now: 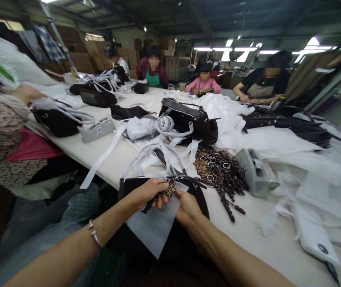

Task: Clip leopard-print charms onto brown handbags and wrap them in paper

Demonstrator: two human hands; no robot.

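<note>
A leopard-print charm (169, 189) with dark tassels is pinched in my left hand (154, 191). Close beside it, my right hand (186, 205) has its thumb and fingers pressed together at the charm's right edge; what lies between them is too small to make out. Under both hands is a black handbag (133, 184) with white-wrapped handles, at the table's front edge. A white sheet (155, 229) hangs over the bag's front, below my hands. To the right of the bag lies a pile of similar charms (215, 167) with metal rings.
Grey tape dispensers (258, 175) (98, 129) stand right and left on the white table (233, 239). Another black bag (188, 117) lies behind my hands. A white device with a cord (315, 235) is at the right. Several people work around the table, one close at the left.
</note>
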